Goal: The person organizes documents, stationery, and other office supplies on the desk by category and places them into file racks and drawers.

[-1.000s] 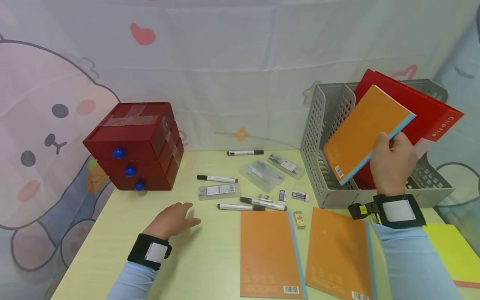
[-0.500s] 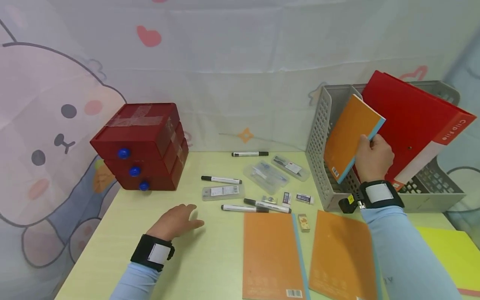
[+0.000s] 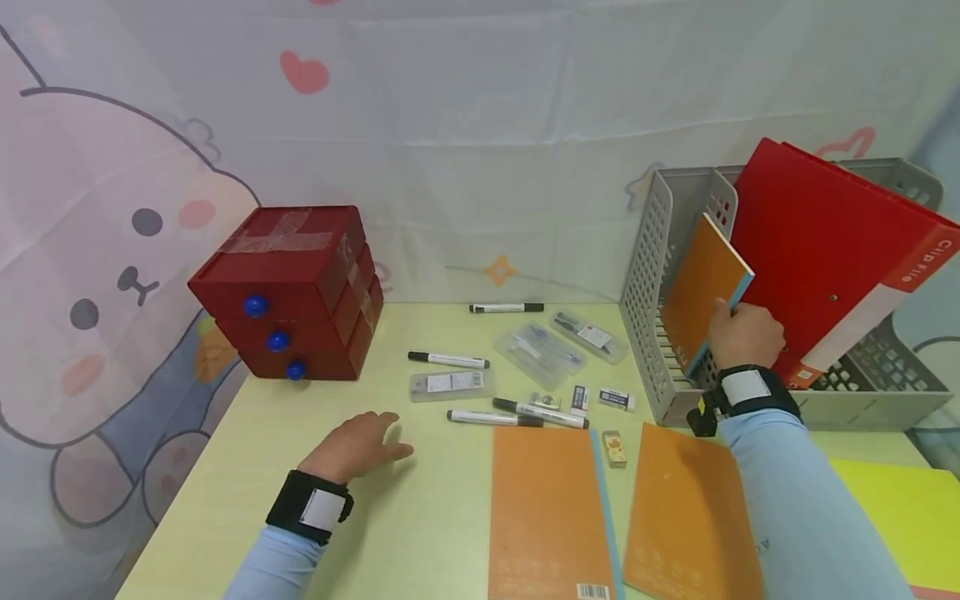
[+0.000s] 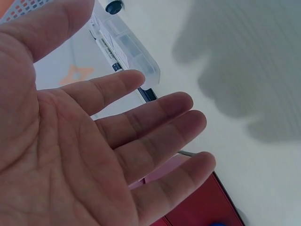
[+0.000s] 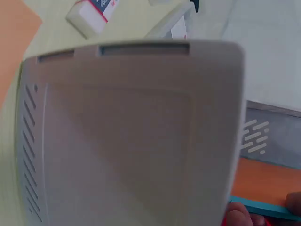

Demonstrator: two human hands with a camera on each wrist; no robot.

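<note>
My right hand (image 3: 746, 335) pinches an orange notebook (image 3: 701, 283) by its blue spine. The notebook stands tilted inside the left part of a grey file rack (image 3: 652, 275), its lower end down between the walls. Just right of it leans a red clip file (image 3: 832, 250), behind my knuckles. In the right wrist view the rack's outer wall (image 5: 122, 141) covers most of the hand; the blue spine (image 5: 263, 207) shows between fingertips. My left hand (image 3: 356, 447) hovers low over the table with spread fingers, holding nothing; its palm (image 4: 70, 155) shows bare in the left wrist view.
Two more orange notebooks (image 3: 551, 508) (image 3: 693, 508) lie at the front. Several markers (image 3: 447, 360), clear plastic cases (image 3: 540, 354) and small erasers (image 3: 617, 400) lie mid-table. A dark red drawer box (image 3: 292, 292) stands left. A yellow notebook (image 3: 900, 517) lies right.
My right hand has moved left and lowered the orange notebook deeper into the grey rack, away from in front of the red clip file. The left hand has stayed about still; the view shifted slightly.
</note>
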